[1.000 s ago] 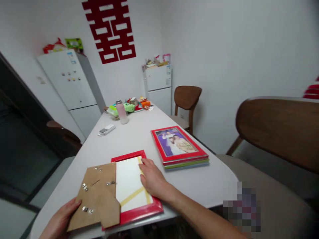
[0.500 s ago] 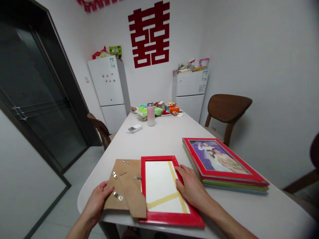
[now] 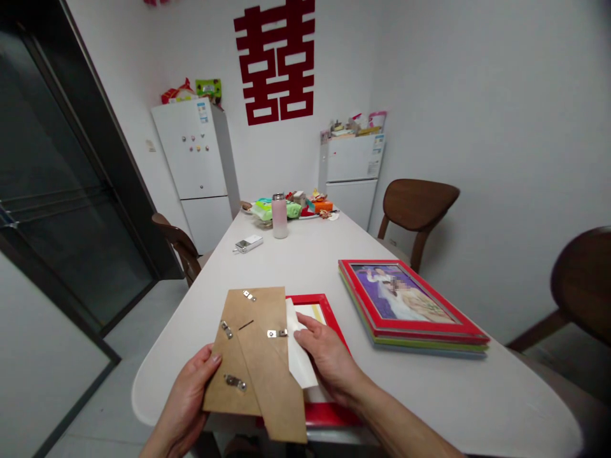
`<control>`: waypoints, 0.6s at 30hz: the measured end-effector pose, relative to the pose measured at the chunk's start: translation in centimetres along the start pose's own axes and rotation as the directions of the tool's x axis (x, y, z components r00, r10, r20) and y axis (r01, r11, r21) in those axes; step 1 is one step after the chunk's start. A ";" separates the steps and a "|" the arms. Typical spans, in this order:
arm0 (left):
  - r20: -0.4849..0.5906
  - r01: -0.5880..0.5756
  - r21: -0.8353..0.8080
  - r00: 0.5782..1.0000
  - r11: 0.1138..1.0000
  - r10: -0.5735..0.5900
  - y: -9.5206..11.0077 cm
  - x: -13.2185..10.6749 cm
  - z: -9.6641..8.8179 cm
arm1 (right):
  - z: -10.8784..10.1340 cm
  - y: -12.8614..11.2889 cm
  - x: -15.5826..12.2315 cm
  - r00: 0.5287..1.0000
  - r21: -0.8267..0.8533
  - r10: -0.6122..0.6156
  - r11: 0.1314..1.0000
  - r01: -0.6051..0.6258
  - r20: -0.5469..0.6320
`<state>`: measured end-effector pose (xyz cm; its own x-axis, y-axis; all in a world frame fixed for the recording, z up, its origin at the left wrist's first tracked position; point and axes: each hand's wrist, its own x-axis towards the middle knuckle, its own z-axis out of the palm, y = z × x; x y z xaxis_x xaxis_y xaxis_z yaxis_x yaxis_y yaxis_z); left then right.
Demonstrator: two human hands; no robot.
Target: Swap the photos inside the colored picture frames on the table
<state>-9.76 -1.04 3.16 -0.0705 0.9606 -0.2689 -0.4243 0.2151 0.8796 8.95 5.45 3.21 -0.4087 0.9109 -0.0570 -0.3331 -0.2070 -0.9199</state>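
Note:
My left hand (image 3: 187, 394) grips the lower left edge of a brown cardboard frame backing (image 3: 255, 356) with metal clips and a fold-out stand, held up above the table. My right hand (image 3: 329, 361) pinches a white sheet (image 3: 300, 356) at its right side, just behind the backing. Under both lies a red picture frame (image 3: 324, 305), face down on the white table (image 3: 305, 261), mostly hidden by the backing and my hands.
A stack of frames (image 3: 410, 305), red on top with a photo, lies to the right. A pink bottle (image 3: 279, 216), a small white device (image 3: 248, 243) and snacks sit at the far end. Brown chairs (image 3: 415, 207) stand around; two white fridges (image 3: 193, 165) line the back wall.
The left hand has lifted the cardboard backing off the table and moved it right over the red frame. The right hand has taken hold of the white sheet and raised it.

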 end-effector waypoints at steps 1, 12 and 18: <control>-0.033 0.001 0.014 0.999 1.000 -0.001 0.1 0.0 -0.7 | -1.0 0.1 0.1 0.998 -0.064 -0.002 0.998 -0.002 -0.056; -0.281 0.023 0.321 0.957 0.947 0.072 1.2 1.8 -6.7 | -6.1 0.0 0.3 0.954 -0.950 -0.286 0.313 0.003 -0.091; -0.428 0.117 0.566 0.888 0.816 0.169 0.9 4.2 -10.6 | -5.7 -0.6 -0.4 0.973 -0.996 -0.219 -0.033 -0.083 -0.074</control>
<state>-19.99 1.30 -1.32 -0.5207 0.8139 -0.2577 0.1564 0.3877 0.9084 14.18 7.26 1.55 -0.2620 0.9579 0.1177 0.8911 0.2870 -0.3516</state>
